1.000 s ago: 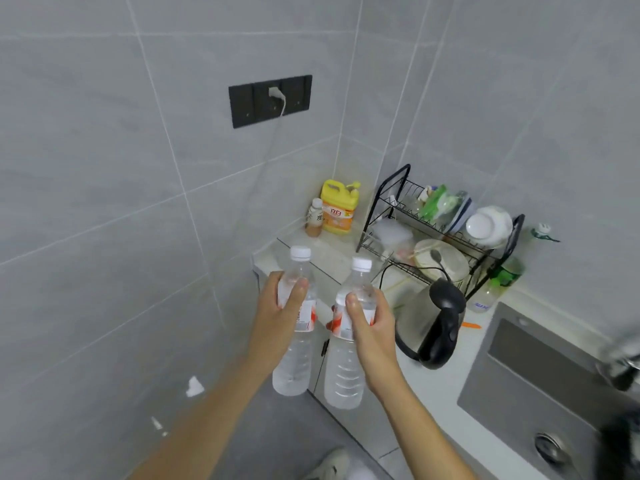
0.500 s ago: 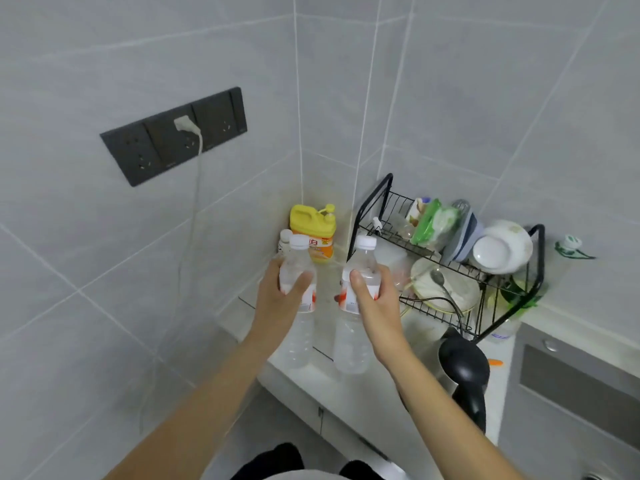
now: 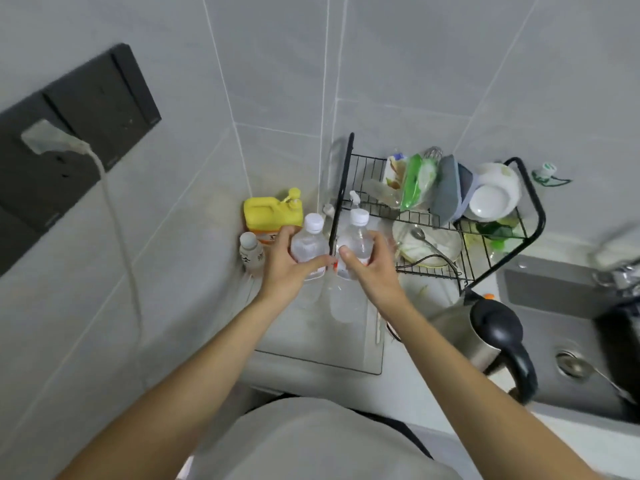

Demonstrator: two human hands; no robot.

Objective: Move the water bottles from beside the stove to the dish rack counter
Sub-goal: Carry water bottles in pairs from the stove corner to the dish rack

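Two clear water bottles with white caps and red-and-white labels stand upright side by side over the counter corner. My left hand grips the left bottle around its label. My right hand grips the right bottle the same way. The lower halves of both bottles reach down toward the pale counter; I cannot tell whether they touch it. The black wire dish rack stands just to the right of the bottles, its left post right behind them.
A yellow detergent jug and a small white bottle sit in the corner left of the bottles. A steel kettle with black handle stands at the right, the sink beyond it. A white cable hangs from the wall socket.
I have stepped closer and the view now looks down. Both hands have carried the bottles forward and lower, over the counter corner next to the dish rack.
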